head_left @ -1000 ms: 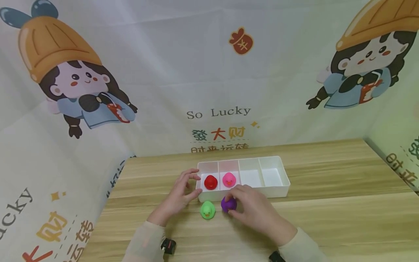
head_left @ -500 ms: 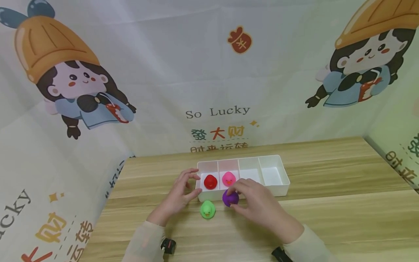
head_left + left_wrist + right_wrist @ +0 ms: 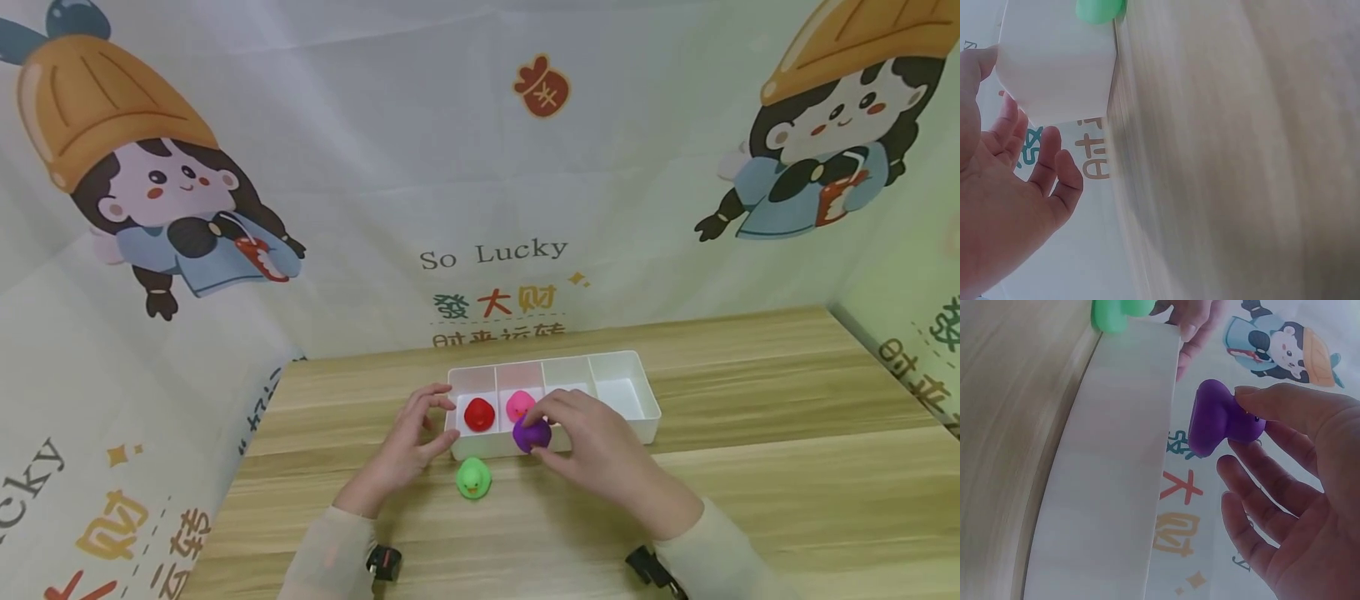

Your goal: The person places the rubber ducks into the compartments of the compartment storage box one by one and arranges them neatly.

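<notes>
A purple rubber duck (image 3: pixel 532 434) is pinched between the thumb and fingers of my right hand (image 3: pixel 603 437). In the right wrist view the purple duck (image 3: pixel 1216 419) is raised above the rim of the white box (image 3: pixel 1104 450). My left hand (image 3: pixel 405 442) rests its thumb and fingertips at the left end of the divided box (image 3: pixel 637 431), its other fingers loosely bent in the left wrist view. A red duck (image 3: pixel 479 414) sits in the leftmost compartment. The pink duck (image 3: pixel 517 406) beside it is partly hidden by my right hand and the purple duck.
On the wooden table (image 3: pixel 750 500), a green duck (image 3: pixel 473 478) stands in front of the box's left part. Low dividers split the box into compartments. A printed cloth (image 3: pixel 360 167) hangs behind the table and along its sides.
My right hand has lifted the purple duck from the table in front of the box to above its front wall. My left hand stays at the box's left end.
</notes>
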Action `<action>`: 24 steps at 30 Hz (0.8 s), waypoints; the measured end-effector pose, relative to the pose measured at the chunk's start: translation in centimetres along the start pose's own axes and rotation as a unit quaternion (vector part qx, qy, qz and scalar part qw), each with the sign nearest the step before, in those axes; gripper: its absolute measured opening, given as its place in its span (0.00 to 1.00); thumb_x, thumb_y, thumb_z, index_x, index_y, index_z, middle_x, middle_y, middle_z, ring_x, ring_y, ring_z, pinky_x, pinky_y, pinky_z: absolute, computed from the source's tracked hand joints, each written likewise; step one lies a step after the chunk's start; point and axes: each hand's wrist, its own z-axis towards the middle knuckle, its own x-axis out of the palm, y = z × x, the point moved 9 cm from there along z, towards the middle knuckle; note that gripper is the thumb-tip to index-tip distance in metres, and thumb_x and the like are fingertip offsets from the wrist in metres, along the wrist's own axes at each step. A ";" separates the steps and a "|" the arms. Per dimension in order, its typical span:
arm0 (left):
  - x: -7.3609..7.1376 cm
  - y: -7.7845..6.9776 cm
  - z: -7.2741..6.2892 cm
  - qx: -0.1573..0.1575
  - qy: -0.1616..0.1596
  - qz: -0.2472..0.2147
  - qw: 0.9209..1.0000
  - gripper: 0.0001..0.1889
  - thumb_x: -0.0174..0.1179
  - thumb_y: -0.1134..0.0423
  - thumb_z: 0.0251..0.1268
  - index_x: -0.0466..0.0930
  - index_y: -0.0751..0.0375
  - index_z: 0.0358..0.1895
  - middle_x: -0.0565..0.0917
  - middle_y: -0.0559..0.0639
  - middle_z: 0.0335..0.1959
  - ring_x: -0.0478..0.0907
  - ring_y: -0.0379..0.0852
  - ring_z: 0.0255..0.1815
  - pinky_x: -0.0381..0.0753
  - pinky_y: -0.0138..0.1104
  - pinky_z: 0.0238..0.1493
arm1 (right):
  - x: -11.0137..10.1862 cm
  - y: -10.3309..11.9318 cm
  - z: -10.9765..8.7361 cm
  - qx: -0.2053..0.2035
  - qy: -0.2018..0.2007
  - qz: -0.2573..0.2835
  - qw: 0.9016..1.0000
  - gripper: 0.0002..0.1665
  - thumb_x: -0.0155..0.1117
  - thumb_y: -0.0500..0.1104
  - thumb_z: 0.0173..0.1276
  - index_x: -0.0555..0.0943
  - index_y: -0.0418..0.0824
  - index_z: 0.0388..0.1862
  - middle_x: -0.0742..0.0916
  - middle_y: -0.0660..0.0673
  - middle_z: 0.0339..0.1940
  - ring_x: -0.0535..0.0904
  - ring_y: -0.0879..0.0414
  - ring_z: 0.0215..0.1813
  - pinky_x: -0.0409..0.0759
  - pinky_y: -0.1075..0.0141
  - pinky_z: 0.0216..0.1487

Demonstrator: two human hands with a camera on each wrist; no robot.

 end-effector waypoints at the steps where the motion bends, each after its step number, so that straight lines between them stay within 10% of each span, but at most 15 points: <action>1: 0.0 -0.1 0.0 0.000 0.001 0.000 1.000 0.17 0.66 0.65 0.71 0.74 0.59 0.58 0.64 0.55 0.78 0.69 0.53 0.55 0.71 0.47 0.59 | -0.1 -0.1 0.0 0.002 0.000 0.001 1.000 0.20 0.83 0.42 0.56 0.85 0.48 0.46 0.89 0.54 0.44 0.84 0.56 0.47 0.85 0.63 0.50; 24: -0.1 0.0 0.2 0.020 -0.004 0.003 1.000 0.17 0.67 0.67 0.69 0.75 0.60 0.57 0.66 0.57 0.77 0.69 0.54 0.57 0.70 0.45 0.59 | -1.8 -2.2 0.9 0.013 -0.012 0.000 1.000 0.17 0.81 0.39 0.57 0.85 0.46 0.44 0.89 0.52 0.43 0.86 0.54 0.45 0.85 0.59 0.50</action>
